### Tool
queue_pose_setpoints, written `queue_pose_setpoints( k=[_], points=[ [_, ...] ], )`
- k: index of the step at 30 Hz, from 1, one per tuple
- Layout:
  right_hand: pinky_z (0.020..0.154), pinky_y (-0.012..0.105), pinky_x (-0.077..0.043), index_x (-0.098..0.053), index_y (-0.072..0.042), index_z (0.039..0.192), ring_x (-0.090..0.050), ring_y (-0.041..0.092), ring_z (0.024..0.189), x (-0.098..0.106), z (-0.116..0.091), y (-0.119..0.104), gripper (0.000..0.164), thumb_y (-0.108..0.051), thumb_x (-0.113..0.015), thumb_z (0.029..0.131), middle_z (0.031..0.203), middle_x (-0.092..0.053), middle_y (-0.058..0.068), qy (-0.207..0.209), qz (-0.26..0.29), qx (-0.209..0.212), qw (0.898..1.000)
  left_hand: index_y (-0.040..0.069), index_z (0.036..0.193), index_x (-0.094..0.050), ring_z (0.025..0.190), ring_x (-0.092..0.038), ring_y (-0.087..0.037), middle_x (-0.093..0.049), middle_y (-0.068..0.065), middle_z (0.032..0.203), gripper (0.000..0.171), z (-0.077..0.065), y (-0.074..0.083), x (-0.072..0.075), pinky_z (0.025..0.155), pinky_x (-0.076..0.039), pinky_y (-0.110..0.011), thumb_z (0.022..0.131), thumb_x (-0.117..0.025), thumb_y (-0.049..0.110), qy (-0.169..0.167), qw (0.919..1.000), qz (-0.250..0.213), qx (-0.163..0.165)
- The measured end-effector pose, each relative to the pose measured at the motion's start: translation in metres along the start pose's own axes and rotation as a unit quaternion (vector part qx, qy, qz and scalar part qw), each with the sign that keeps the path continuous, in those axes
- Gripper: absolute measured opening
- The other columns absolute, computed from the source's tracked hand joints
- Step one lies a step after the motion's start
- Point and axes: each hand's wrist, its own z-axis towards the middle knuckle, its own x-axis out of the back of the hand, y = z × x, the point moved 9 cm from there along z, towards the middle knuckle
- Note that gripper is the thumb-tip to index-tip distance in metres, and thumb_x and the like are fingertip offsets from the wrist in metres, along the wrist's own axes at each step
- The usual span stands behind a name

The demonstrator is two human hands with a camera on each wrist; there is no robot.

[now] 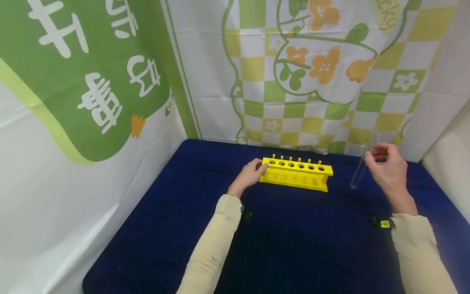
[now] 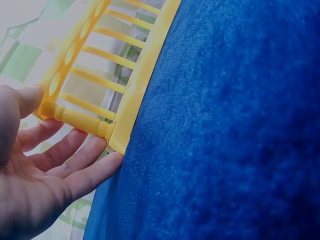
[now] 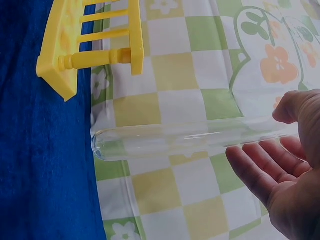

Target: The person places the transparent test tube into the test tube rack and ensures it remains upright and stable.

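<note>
A yellow test tube rack [image 1: 295, 185] stands on the dark blue cloth, with a row of round holes in its top and a row of pegs behind. My left hand [image 1: 251, 174] holds its left end, thumb at the top plate and fingers around the end post [image 2: 80, 120]. To the right of the rack, my right hand [image 1: 390, 167] pinches a clear glass test tube [image 3: 165, 140] between thumb and fingers. The tube tilts, its rounded closed end pointing down towards the cloth, apart from the rack. No tube shows in the rack's holes.
The dark blue cloth [image 1: 165, 228] covers the table, which has rounded corners. Behind it hangs a checked green, yellow and white curtain [image 1: 253, 69]. A white and green printed sheet [image 1: 121, 179] hangs at the left side.
</note>
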Motion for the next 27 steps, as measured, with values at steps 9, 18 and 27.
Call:
queue_pose_setpoints(
  k=[9, 18, 27],
  points=[
    [0.063, -0.003, -0.036, -0.06, 0.003, 0.111, -0.047, -0.022, 0.075, -0.002, -0.002, -0.005, 0.03, -0.013, -0.065, 0.086, 0.084, -0.049, -0.035, 0.01, 0.013, 0.002, 1.0, 0.017, 0.133, -0.05, 0.095, -0.058, -0.02, -0.06, -0.003, 0.117, 0.051, 0.001, -0.001, -0.001, 0.085, -0.051, -0.034, 0.099, -0.045, 0.056, -0.002, 1.0, -0.009, 0.0],
    [0.065, -0.004, -0.036, -0.06, 0.005, 0.11, -0.047, -0.021, 0.075, -0.003, -0.002, -0.011, 0.029, -0.012, -0.065, 0.087, 0.085, -0.049, -0.034, 0.017, 0.021, 0.019, 0.999, 0.018, 0.132, -0.051, 0.096, -0.058, -0.019, -0.06, -0.002, 0.117, 0.051, 0.002, -0.001, 0.0, 0.086, -0.051, -0.035, 0.099, -0.045, 0.057, -0.001, 0.9999, -0.011, -0.005],
    [0.066, -0.003, -0.036, -0.06, 0.004, 0.112, -0.047, -0.02, 0.077, -0.008, -0.001, -0.012, 0.031, -0.013, -0.065, 0.087, 0.086, -0.049, -0.034, 0.009, 0.022, 0.016, 1.0, 0.018, 0.13, -0.052, 0.094, -0.058, -0.02, -0.06, -0.002, 0.114, 0.049, 0.001, -0.001, 0.001, 0.085, -0.051, -0.033, 0.099, -0.046, 0.055, -0.005, 0.9998, -0.019, 0.002]
  ],
)
